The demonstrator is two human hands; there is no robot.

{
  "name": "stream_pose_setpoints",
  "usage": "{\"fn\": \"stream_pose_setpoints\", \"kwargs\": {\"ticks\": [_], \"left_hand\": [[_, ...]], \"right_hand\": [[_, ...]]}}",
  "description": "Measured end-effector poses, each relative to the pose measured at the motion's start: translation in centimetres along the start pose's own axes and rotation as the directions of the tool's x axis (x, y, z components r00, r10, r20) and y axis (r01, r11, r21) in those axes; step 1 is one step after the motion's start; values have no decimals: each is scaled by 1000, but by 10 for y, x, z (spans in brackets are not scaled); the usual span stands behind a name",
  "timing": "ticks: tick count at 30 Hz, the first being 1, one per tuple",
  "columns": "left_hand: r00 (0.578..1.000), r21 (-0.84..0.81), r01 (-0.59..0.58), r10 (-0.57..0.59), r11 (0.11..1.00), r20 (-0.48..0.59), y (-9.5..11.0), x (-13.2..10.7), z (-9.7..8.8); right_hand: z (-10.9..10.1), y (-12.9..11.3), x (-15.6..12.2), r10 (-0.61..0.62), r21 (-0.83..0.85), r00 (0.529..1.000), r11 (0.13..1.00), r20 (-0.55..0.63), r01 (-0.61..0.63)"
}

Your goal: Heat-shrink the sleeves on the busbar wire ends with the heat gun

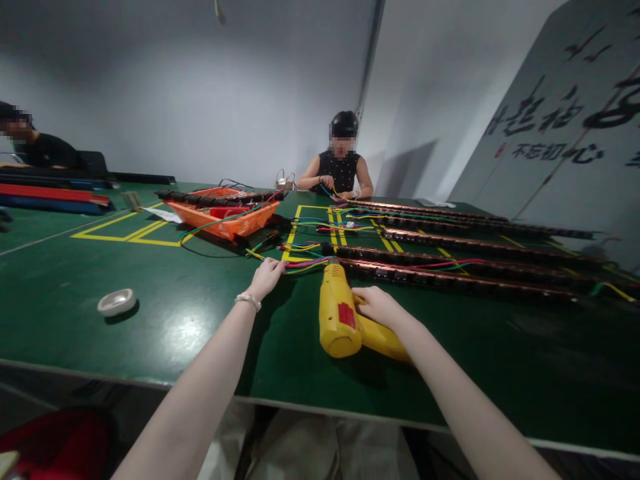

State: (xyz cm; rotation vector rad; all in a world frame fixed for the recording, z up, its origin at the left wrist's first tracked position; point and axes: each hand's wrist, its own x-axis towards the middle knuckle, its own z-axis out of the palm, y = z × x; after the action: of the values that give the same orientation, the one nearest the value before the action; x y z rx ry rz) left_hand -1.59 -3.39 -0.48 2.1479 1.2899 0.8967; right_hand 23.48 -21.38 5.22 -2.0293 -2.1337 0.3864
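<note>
My right hand (377, 305) is wrapped round the handle of a yellow heat gun (337, 310) with a red label. The gun's nozzle points away from me, at the near end of a long black bar with copper strips (400, 273). Coloured wires (305, 265) come out of that end toward the left. My left hand (267, 277), with a bracelet at the wrist, pinches these wires near their ends. Its fingertips partly hide the wire tips.
An orange basket (225, 223) holding more bars and wires stands ahead on the left. A small white dish (117, 303) sits at the left on the green table (190, 333). More black bars (465, 247) lie at the right. Across the table a person (343, 167) handles wires; another person sits far left.
</note>
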Motion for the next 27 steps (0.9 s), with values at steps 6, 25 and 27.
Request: {"fn": "stream_pose_setpoints", "kwargs": {"ticks": [6, 25, 27], "left_hand": [[999, 31, 49, -49, 998, -17, 2, 3, 2], [996, 1, 49, -49, 999, -71, 4, 2, 3], [997, 3, 46, -46, 999, -65, 5, 1, 2]], "right_hand": [[0, -11, -5, -7, -60, 1000, 998, -11, 6], [21, -77, 18, -224, -46, 975, 974, 2, 224], [21, -73, 20, -219, -15, 975, 975, 19, 220]]}}
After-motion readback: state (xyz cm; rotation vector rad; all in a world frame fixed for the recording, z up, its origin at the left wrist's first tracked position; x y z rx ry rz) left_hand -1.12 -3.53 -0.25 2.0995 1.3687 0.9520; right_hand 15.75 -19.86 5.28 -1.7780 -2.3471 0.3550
